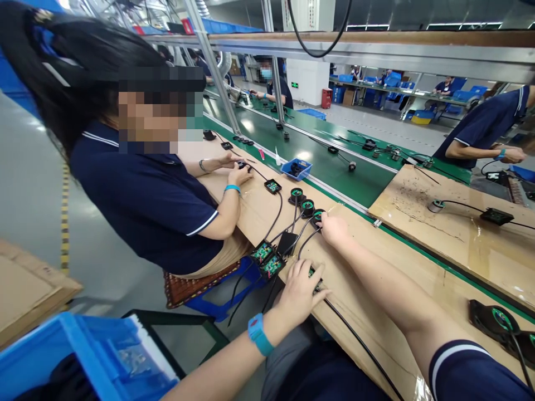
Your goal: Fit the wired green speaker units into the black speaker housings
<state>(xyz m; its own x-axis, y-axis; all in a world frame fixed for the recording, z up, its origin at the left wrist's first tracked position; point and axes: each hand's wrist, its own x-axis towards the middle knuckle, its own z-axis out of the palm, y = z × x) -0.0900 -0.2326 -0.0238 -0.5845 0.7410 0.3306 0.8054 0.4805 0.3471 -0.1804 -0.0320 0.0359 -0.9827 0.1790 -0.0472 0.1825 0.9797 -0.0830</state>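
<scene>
My left hand [297, 291], with a teal strap at its wrist, curls over a small black box with a green circuit board [312, 273] at the table's near edge. Most of that box is hidden under my fingers. Farther forward, my right hand [333, 228] pinches the rim of a round black housing with a green board inside [318, 215]. Two similar round housings, one in the middle [307, 208] and one farther off [296, 195], stand in a row beside it. Black cables run from them toward open black boxes with circuit boards [271, 264] at the table edge.
A co-worker [154, 184] sits close on the left, handling a small black part. A blue bin of black parts [296, 169] stands beside the green conveyor [309, 145]. More round housings [499, 320] lie at right. A large blue crate [83, 356] is at lower left.
</scene>
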